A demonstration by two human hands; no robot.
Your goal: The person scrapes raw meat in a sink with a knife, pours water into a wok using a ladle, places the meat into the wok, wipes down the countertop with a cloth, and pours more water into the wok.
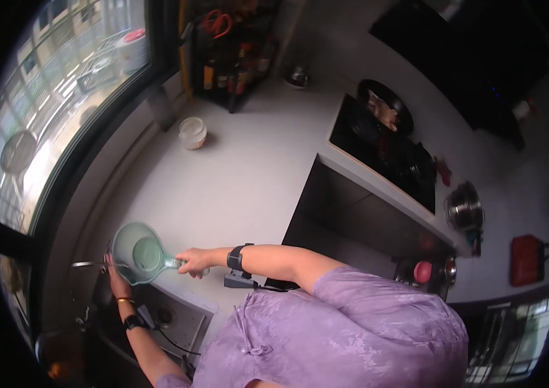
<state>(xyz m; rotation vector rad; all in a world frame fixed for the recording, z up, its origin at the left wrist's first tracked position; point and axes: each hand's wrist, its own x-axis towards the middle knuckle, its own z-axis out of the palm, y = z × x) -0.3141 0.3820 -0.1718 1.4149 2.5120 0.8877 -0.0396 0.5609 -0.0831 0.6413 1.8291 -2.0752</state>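
Note:
A translucent green water dipper (137,249) is held over the counter's edge beside the sink. My right hand (192,261) is closed around its handle. The dipper's bowl tilts so that its inside and round bottom show. Close against the bowl's left lower side is my left hand (118,284), fingers stretched upward and partly hidden; whether they touch the bowl I cannot tell. A thin metal faucet spout (90,264) reaches across in front of that hand. Under my left forearm lies the sink (187,323), with a drain visible. Whether the dipper holds water is unclear.
A white lidded tub (192,133) stands on the white counter (248,168). Farther back are a dark rack (232,71) of bottles and a pan (404,110) with food on the stove. A metal pot (464,207) and a red bag (527,260) sit at the right.

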